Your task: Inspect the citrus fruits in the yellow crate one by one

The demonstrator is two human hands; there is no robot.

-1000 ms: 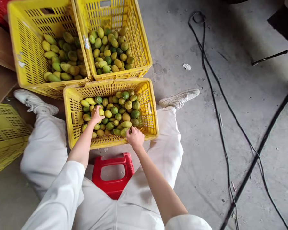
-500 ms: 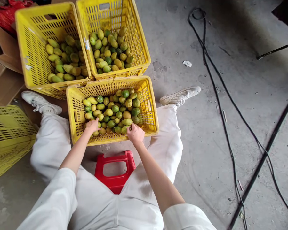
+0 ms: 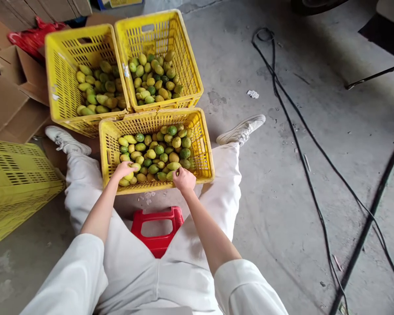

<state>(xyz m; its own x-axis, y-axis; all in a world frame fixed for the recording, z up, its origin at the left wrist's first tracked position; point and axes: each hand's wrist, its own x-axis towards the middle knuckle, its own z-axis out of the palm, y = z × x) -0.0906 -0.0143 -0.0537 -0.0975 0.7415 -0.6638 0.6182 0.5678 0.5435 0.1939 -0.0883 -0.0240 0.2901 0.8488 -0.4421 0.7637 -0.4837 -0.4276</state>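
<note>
A yellow plastic crate (image 3: 157, 189) stands between my legs, holding many green and yellow lemons (image 3: 159, 149). At its near left corner my left hand (image 3: 123, 169) is closed round a yellow-green lemon (image 3: 135, 167), just above the other fruit. My right hand (image 3: 184, 179) is closed at the crate's near rim, right of the middle, beside a long light-green lemon (image 3: 174, 166). What its fingers grip is hidden.
Two more yellow crates, a left one (image 3: 57, 78) and a right one (image 3: 188, 52), hold lemons behind. Another yellow crate (image 3: 16, 188) and cardboard boxes (image 3: 9, 105) are at left. A red stool (image 3: 157, 243) is beneath me; black cables (image 3: 302, 148) lie on the floor at right.
My left hand has closed on a lemon and lifted it slightly. The right hand stays at the near rim. The camera view has shifted, showing more of the background.
</note>
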